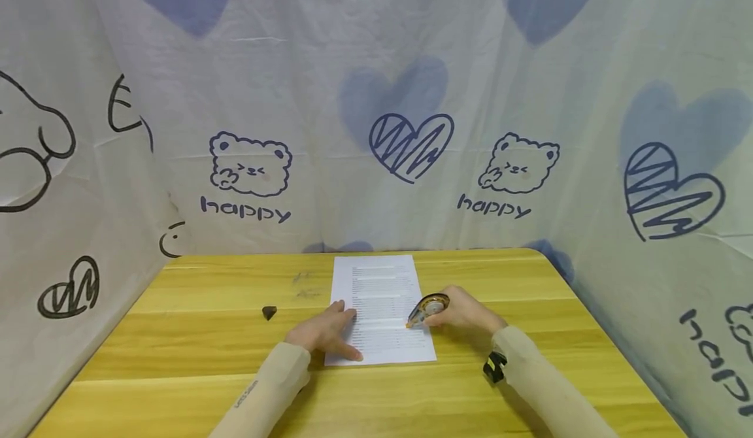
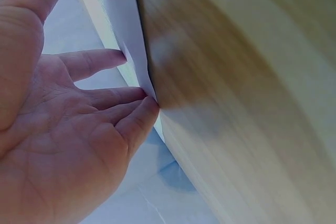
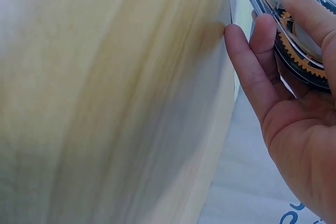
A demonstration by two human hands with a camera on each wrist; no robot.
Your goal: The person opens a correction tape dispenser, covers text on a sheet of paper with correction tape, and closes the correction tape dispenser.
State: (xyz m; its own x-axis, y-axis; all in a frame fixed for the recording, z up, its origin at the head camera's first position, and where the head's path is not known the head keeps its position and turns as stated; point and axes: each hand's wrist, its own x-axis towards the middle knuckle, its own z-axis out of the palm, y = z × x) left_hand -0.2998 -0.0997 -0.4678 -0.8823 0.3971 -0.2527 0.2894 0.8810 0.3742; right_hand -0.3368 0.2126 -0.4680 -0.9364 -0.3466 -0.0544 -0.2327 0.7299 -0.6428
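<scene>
On paper (image 1: 381,307): left hand (image 1: 325,333) flat; right hand (image 1: 465,312) grips tape roller (image 1: 428,308), gears (image 3: 302,59) wrist-view only.

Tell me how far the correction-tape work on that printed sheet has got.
Done: the printed sheet lies flat on the table, and the left hand presses its left edge with straight fingers. In hand: the right hand grips the correction tape dispenser, its tip touching the sheet about midway down at the right side. Left: I cannot tell which lines are already covered; the print is too small.
</scene>
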